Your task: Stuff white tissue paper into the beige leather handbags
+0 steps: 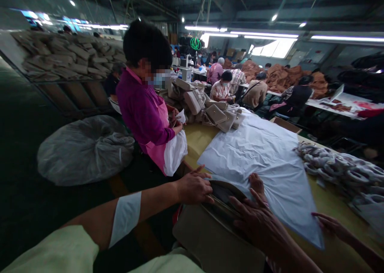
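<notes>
A beige bag (216, 233) stands tilted close to my body, its dark opening facing up. My left hand (195, 187) grips the left end of its rim, some fingers stretched over the edge. Across the right side of the opening lies my right hand (255, 215), fingers stretched out and apart, touching the rim. Just beyond it, another hand (256, 185) rests near a white sheet (255, 145); its arm is mostly hidden. The bag's inside is too dark to make out.
A co-worker in purple (138, 109) stands front left, holding white material. Beige bags (216, 113) are heaped on the yellowish table (339, 249). Wrapped rings (345, 169) lie at right, and another person's hand (330, 223) touches the sheet. A large plastic-wrapped bundle (84, 149) sits left.
</notes>
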`<state>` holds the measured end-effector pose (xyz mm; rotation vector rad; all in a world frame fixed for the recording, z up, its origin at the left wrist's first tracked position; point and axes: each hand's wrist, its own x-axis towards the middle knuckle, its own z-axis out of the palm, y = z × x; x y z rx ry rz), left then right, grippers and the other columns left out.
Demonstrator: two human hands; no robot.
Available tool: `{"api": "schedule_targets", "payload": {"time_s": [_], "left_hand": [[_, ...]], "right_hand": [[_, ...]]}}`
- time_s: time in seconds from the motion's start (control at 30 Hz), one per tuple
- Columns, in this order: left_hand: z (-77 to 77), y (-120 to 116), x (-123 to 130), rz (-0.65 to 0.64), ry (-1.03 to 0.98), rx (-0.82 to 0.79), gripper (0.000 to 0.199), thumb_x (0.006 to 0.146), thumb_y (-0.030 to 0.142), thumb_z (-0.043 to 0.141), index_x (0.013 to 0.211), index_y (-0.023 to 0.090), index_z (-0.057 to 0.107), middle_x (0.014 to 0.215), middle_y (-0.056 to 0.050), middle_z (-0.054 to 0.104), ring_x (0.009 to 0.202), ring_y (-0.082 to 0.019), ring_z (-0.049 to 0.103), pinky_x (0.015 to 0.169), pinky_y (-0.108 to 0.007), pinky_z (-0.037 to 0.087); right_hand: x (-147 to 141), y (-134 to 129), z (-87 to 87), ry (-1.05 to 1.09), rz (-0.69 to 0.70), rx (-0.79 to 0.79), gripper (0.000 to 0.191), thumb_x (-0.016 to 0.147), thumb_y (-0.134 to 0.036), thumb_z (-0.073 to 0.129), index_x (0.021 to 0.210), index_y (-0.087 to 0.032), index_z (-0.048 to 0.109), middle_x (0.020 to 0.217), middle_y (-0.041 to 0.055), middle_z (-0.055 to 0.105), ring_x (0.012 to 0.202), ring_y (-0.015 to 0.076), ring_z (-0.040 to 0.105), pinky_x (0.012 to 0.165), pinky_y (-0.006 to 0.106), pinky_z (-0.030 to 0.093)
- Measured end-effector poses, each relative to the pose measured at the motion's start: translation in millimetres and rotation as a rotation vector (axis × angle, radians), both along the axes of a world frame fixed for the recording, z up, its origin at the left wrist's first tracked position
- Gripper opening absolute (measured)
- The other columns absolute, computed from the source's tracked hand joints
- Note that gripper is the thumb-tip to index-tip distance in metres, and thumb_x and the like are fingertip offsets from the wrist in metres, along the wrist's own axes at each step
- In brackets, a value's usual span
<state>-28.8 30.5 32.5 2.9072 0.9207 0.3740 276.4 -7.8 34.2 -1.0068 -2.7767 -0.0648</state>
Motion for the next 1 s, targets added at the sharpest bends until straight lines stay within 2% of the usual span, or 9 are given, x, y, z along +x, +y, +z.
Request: {"api": "schedule_targets", "payload": {"time_s": [0.13,0.23,0.33,0.43,0.57,0.7,0.8,0.9,1.0], "left_hand": [[8.1,-1,-2,-0.004,0.038,-0.084,0.035,0.097,0.055,0.064,0.113,0.025,0.072,0.110,-0.004,0.075,0.137,-0.028,0.054,0.128,-0.050,0.009],[16.4,-2,1,-0.004,0.084,-0.163,0.050,0.097,0.062,0.059,0.140,0.038,0.060,0.118,-0.004,0.070,0.137,-0.032,0.053,0.124,-0.055,0.016],[20.8,-3,12,0.040,0.124,-0.204,0.049,0.092,0.070,0.058,0.129,0.041,0.069,0.115,-0.006,0.068,0.130,-0.038,0.055,0.119,-0.062,0.021],[18.6,-5,26,0.094,0.167,-0.200,0.048,0.086,0.074,0.062,0.107,0.034,0.080,0.109,-0.009,0.069,0.127,-0.042,0.056,0.116,-0.067,0.023],[17.6,-4,29,0.096,0.162,-0.151,0.045,0.083,0.071,0.068,0.095,0.030,0.082,0.103,-0.010,0.072,0.127,-0.041,0.057,0.117,-0.067,0.024],[32.0,1,10,-0.019,0.038,-0.155,0.035,0.092,0.056,0.068,0.095,0.023,0.080,0.096,-0.008,0.076,0.121,-0.035,0.063,0.116,-0.058,0.033],[37.4,6,-2,0.064,-0.206,-0.285,0.031,0.097,0.043,0.067,0.116,0.020,0.075,0.110,-0.009,0.077,0.115,-0.026,0.068,0.113,-0.043,0.042],[23.8,6,-6,0.128,-0.310,-0.423,0.070,0.086,0.042,0.079,0.145,0.012,0.054,0.141,-0.016,0.063,0.132,-0.027,0.059,0.114,-0.036,0.044],[2.2,0,-8,0.112,-0.285,-0.568,0.077,0.082,0.034,0.082,0.149,0.013,0.050,0.148,-0.015,0.058,0.138,-0.027,0.056,0.117,-0.035,0.042]], "right_hand": [[1,5,-2.0,0.042,0.008,0.025,0.014,0.094,-0.039,0.062,0.099,-0.034,0.073,0.089,0.0019,0.073,0.105,0.0273,0.066,0.119,0.051,0.034],[-6,5,-0.1,0.115,0.004,0.007,0.023,0.097,-0.042,0.058,0.079,-0.029,0.068,0.081,0.0006,0.067,0.097,0.0235,0.065,0.123,0.050,0.025],[-13,2,6.1,0.121,0.006,0.011,0.033,0.100,-0.043,0.055,0.073,-0.026,0.064,0.076,-0.0015,0.063,0.088,0.0201,0.064,0.125,0.048,0.015],[-17,1,12.4,0.070,0.028,0.027,0.035,0.099,-0.040,0.060,0.068,-0.025,0.062,0.069,-0.0025,0.062,0.080,0.0189,0.065,0.121,0.046,0.021],[-13,0,11.1,0.041,0.042,0.081,0.013,0.097,-0.032,0.063,0.102,-0.023,0.070,0.101,0.0024,0.077,0.103,0.0239,0.069,0.110,0.045,0.037],[0,1,7.8,0.016,0.097,0.065,0.016,0.097,-0.031,0.060,0.108,-0.025,0.070,0.100,0.0028,0.079,0.095,0.0229,0.073,0.102,0.042,0.049],[3,2,11.1,0.045,0.003,0.148,0.032,0.098,-0.038,0.058,0.126,-0.025,0.066,0.124,0.0077,0.074,0.113,0.0270,0.069,0.100,0.043,0.053],[-5,3,11.2,0.007,-0.050,0.146,0.049,0.097,-0.042,0.058,0.137,-0.014,0.061,0.138,0.0151,0.066,0.122,0.0321,0.065,0.099,0.047,0.056],[-9,5,4.1,-0.037,0.007,0.014,0.041,0.098,-0.039,0.057,0.129,-0.014,0.067,0.127,0.0155,0.072,0.118,0.0316,0.068,0.098,0.048,0.058]]}}
